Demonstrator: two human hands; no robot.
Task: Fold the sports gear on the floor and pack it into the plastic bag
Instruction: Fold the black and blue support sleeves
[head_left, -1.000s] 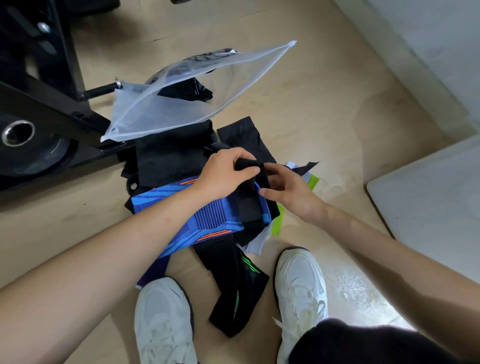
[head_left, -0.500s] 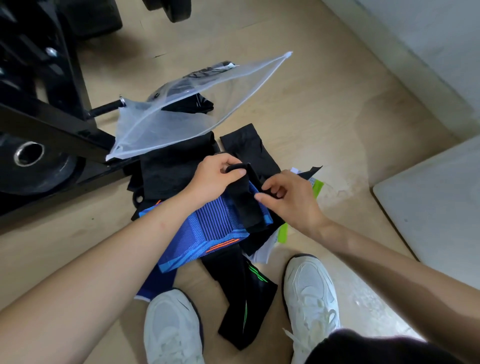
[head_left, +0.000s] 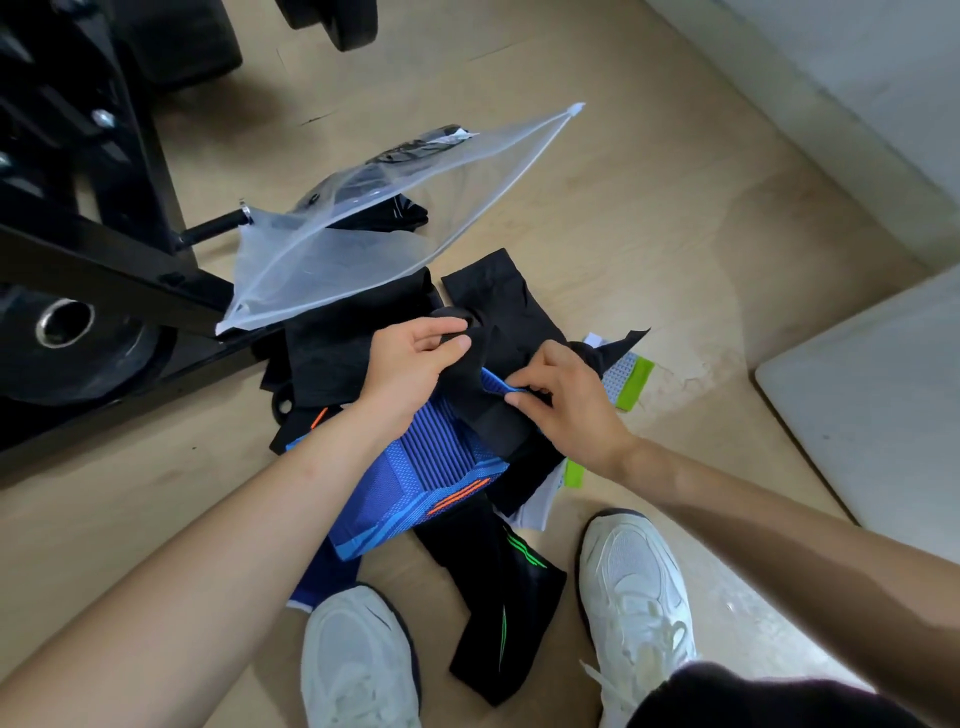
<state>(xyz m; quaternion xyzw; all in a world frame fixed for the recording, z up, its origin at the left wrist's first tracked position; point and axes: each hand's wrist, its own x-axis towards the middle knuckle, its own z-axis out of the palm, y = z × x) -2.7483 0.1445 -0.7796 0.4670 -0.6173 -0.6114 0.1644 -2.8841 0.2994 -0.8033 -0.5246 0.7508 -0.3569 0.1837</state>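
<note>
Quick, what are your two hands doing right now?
Left hand: grips the black strap.
Right hand: pinches the same strap.

Your left sneaker (head_left: 358, 660) and right sneaker (head_left: 631, 587) stand near on the wooden floor (head_left: 649, 208). At far left, a black metal frame (head_left: 104, 270) crosses a weight plate (head_left: 93, 358). A pale slab (head_left: 872, 405) lies right.

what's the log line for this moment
folding | left hand grips black strap | right hand pinches it | plastic bag untouched
</note>
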